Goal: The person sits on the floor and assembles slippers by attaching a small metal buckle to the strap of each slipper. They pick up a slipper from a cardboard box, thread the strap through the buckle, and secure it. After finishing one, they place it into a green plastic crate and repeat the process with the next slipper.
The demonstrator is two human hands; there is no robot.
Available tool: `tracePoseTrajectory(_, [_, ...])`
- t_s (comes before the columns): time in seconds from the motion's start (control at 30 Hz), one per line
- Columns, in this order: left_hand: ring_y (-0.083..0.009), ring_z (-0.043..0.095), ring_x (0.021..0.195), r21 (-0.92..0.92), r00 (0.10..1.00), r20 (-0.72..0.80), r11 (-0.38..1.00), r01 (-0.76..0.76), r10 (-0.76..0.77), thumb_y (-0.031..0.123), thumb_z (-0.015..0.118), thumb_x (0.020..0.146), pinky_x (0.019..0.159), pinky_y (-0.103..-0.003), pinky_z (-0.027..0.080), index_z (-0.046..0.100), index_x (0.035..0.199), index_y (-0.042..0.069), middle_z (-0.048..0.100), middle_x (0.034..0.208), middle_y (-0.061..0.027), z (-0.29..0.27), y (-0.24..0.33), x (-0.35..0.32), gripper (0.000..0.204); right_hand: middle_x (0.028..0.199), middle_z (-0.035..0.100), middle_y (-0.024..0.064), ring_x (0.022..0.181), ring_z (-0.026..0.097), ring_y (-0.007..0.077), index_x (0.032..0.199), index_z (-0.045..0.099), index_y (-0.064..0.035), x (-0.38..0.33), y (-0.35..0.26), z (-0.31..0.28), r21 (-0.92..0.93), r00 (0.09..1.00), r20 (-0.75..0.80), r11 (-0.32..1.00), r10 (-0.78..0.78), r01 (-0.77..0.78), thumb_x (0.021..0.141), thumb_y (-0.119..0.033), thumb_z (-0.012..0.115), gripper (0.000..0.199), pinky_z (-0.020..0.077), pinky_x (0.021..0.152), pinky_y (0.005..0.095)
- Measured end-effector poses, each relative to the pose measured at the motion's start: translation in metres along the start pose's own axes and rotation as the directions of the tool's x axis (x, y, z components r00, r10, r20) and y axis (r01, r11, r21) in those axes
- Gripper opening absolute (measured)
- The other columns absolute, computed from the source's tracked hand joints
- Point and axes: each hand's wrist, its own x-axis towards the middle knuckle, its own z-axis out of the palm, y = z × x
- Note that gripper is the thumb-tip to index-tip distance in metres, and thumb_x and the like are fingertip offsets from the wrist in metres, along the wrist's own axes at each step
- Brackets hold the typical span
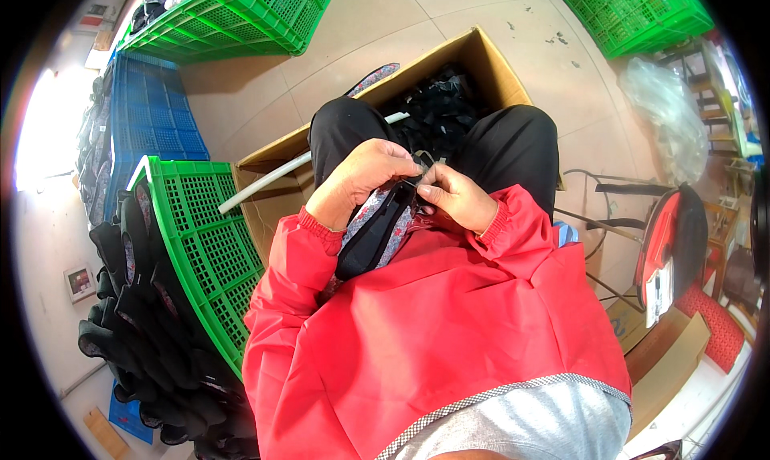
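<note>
A black cloth shoe upper (377, 237) with a red-and-grey flowered lining lies slanted across my lap, its lower end against the red smock. At its far end my left hand (362, 177) is closed in a pinch. My right hand (464, 201) pinches close beside it, fingertips nearly meeting the left ones. Something thin and dark shows between the fingertips, too small to make out. Between my knees stands a cardboard box (503, 73) holding a heap of black pieces (437, 107).
A white pole (269, 184) slants across the box. To the left, a green crate (210, 243) adjoins a pile of black cloth uppers (152, 324). Beyond stand a blue crate (156, 111) and a green crate (265, 15). Another green crate (630, 11) and a plastic bag (670, 115) are at far right.
</note>
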Motion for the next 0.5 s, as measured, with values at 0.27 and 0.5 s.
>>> tracePoseTrajectory(0.27, [-0.0042, 0.046, 0.058, 0.042, 1.0, -0.017, 0.999, -0.01, 0.011, 0.011, 0.07, 0.085, 0.054, -0.023, 0.035, 0.064, 0.067, 0.007, 0.055, 0.064, 0.0057, 0.0042, 0.0041, -0.0011, 0.019, 0.08, 0.057, 0.0038, 0.069, 0.053, 0.0099, 0.094, 0.051, -0.0012, -0.0003, -0.0003, -0.0013, 0.018, 0.999, -0.02, 0.999, 0.038, -0.038, 0.101, -0.015, 0.059, 0.017, 0.0459, 0.065, 0.0253])
tracePoseTrajectory(0.5, [-0.0056, 0.05, 0.061, 0.103, 0.98, -0.142, 0.987, -0.126, 0.14, 0.013, 0.071, 0.086, 0.057, -0.023, 0.039, 0.069, 0.075, 0.002, 0.059, 0.068, 0.0035, 0.0065, 0.0021, 0.0053, 0.015, 0.08, 0.054, 0.0015, 0.067, 0.051, 0.0094, 0.094, 0.053, -0.0016, 0.0, 0.0006, -0.0039, 0.137, 0.995, -0.092, 0.99, 0.048, -0.036, 0.1, -0.013, 0.059, 0.014, 0.0442, 0.062, 0.0239])
